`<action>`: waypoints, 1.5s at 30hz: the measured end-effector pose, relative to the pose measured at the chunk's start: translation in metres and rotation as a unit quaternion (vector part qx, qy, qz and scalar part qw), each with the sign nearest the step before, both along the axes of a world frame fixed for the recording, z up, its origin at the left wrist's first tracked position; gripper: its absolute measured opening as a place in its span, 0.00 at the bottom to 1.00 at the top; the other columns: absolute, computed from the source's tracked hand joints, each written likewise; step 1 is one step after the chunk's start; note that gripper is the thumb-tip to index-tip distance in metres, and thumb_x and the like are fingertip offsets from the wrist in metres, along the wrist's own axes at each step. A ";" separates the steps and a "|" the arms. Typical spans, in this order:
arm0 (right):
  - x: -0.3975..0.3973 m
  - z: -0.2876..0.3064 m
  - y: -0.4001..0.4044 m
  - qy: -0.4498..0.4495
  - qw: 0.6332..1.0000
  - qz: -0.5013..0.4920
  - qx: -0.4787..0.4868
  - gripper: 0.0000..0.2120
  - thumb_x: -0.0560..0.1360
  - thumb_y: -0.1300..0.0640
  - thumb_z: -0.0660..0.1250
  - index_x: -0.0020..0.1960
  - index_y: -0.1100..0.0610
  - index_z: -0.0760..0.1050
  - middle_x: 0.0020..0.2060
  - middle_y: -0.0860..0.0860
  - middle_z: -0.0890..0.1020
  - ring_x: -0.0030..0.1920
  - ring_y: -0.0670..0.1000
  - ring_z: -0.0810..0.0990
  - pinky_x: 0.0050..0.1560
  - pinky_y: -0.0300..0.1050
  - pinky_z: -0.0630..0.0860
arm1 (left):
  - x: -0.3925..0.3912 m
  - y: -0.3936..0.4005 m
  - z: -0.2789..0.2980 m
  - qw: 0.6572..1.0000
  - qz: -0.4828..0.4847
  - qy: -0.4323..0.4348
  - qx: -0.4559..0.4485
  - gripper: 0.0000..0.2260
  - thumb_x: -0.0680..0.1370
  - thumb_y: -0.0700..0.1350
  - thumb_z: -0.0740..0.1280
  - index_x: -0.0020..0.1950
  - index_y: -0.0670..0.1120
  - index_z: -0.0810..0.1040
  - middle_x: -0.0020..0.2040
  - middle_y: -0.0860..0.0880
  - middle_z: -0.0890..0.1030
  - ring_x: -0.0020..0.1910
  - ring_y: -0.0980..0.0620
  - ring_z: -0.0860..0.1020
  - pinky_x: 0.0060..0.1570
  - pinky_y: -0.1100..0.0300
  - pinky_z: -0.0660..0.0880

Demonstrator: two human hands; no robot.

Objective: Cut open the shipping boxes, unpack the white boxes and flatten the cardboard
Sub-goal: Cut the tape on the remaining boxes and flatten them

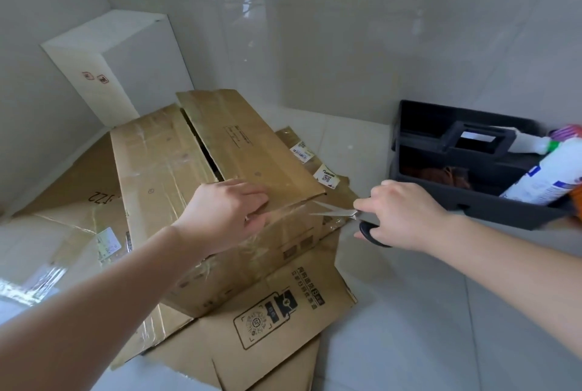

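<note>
Cardboard everywhere as we work: the brown shipping box (201, 189) sits on a layer of flattened cardboard (277, 321) on the tiled floor, its top flaps already parted along the middle seam. Our left hand (226, 211) lies over the near top corner, fingers lightly bent over the edge and pressing down, we'd say to keep the box from sliding under the blades. Our right hand (400, 214) grips the black-handled scissors (349, 217), blades parted and pointing at the taped end of the box, just at that corner. That tape looks like the next thing to slit. One white box (116, 66) stands in the wall corner behind, apparently already unpacked. Off to our right, a dark tool caddy (466, 170) holds bottles, well apart from the cutting.
</note>
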State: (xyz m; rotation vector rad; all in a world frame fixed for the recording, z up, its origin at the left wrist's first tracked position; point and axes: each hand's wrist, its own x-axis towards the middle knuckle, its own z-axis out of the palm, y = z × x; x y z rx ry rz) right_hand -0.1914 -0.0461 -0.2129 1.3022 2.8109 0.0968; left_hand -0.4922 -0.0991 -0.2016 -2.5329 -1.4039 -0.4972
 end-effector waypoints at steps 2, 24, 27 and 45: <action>-0.006 -0.002 0.002 0.000 1.000 -0.002 0.000 0.19 0.72 0.38 0.63 0.55 0.48 0.79 0.39 0.50 0.79 0.45 0.53 0.76 0.37 0.45 0.73 | 0.000 0.000 -0.001 1.000 -0.002 -0.001 -0.001 0.06 0.71 0.47 0.70 0.41 0.47 0.85 0.45 0.53 0.85 0.45 0.53 0.83 0.28 0.58 0.80; -0.056 0.003 0.009 -0.041 0.994 0.067 -0.073 0.10 0.74 0.51 0.69 0.43 0.57 0.74 0.36 0.51 0.74 0.38 0.53 0.76 0.33 0.43 0.70 | 0.002 -0.002 -0.001 0.997 0.033 0.019 -0.062 0.11 0.70 0.48 0.75 0.50 0.46 0.84 0.50 0.51 0.84 0.48 0.49 0.82 0.41 0.56 0.80; -0.058 -0.003 0.007 -0.051 0.995 0.058 -0.068 0.11 0.74 0.50 0.69 0.41 0.54 0.71 0.29 0.46 0.67 0.33 0.51 0.70 0.25 0.38 0.57 | 0.002 -0.003 -0.003 0.997 0.046 0.017 -0.059 0.13 0.71 0.51 0.73 0.53 0.47 0.83 0.52 0.51 0.83 0.50 0.48 0.81 0.47 0.55 0.79; -0.002 -0.122 0.023 -0.179 0.934 -0.192 -0.243 0.06 0.75 0.60 0.61 0.50 0.56 0.75 0.36 0.51 0.72 0.40 0.52 0.75 0.37 0.40 0.69 | -0.018 0.001 -0.022 0.980 0.091 0.032 -0.176 0.29 0.73 0.64 0.63 0.71 0.53 0.69 0.70 0.52 0.70 0.69 0.51 0.67 0.69 0.56 0.61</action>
